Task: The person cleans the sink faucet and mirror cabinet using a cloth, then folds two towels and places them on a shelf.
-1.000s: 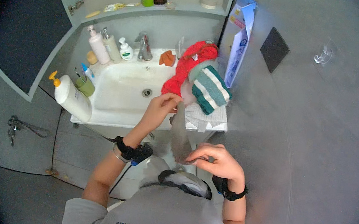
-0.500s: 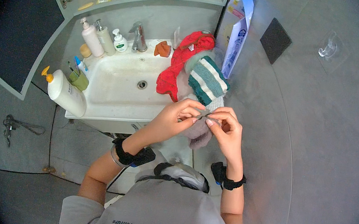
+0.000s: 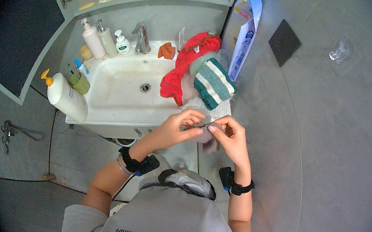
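Note:
A small greyish-mauve fuzzy cloth item (image 3: 211, 144) hangs between my hands, just off the sink's near right corner. My left hand (image 3: 178, 128) pinches its upper left edge between thumb and fingers. On the opposite side, my right hand (image 3: 231, 139) grips that same edge with thumb and forefinger. My fingers hide much of the item, and its exact kind cannot be made out. Just beyond my fingertips lies a white ribbed knit (image 3: 221, 109) at the sink edge. A folded green-and-white striped cloth (image 3: 215, 83) rests above it, beside a crumpled red cloth (image 3: 184, 66).
The white sink (image 3: 101, 113) has a chrome faucet (image 3: 142, 38) and an orange-brown cloth (image 3: 166, 51) at its back. Pump bottles line the left side, including a large white one (image 3: 67, 98). A blue package (image 3: 243, 44) stands against the right wall.
Both hands have drawn slightly closer to my body with the cloth item, and its hanging part has shifted right. More of the white ribbed knit shows. The view has moved a little.

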The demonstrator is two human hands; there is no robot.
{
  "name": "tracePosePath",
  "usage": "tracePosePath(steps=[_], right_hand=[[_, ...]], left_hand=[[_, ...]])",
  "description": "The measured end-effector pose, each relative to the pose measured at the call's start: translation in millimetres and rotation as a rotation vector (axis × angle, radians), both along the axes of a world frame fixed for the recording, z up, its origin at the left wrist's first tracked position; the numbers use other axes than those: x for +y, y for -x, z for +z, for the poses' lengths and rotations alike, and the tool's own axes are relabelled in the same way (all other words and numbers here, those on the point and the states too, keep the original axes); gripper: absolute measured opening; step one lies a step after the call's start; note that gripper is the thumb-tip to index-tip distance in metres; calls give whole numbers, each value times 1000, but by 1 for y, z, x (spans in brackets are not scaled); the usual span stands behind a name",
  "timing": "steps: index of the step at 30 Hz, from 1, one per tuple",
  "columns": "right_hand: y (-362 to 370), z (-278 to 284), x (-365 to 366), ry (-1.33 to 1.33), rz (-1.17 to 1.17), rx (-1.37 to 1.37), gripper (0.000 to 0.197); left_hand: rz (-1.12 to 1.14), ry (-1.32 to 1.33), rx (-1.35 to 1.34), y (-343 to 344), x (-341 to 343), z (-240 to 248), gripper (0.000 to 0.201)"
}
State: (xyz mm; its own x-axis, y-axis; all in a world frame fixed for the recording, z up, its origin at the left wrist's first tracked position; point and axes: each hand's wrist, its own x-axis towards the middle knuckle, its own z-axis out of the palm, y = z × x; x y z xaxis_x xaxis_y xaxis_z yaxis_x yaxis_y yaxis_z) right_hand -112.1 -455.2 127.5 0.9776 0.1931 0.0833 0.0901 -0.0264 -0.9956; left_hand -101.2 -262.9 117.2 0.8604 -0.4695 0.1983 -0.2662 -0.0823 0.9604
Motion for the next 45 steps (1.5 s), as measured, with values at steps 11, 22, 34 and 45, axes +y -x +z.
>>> tracePosePath(steps=[11,22,34,45], right_hand=[[5,-1,-11,-101,-109,-161,15],[22,-14,7,379,-601,-535,32],[18,-47,17,862,-375,-983,32],[26,-49,-1,534,-308,-779,25]], left_hand=[[-135,-80,62,-6,15,46,19],[170,35,57,-14,-6,38,20],[334,568,414,-28,-29,26,14],[183,86,196,-34,10,36,14]])
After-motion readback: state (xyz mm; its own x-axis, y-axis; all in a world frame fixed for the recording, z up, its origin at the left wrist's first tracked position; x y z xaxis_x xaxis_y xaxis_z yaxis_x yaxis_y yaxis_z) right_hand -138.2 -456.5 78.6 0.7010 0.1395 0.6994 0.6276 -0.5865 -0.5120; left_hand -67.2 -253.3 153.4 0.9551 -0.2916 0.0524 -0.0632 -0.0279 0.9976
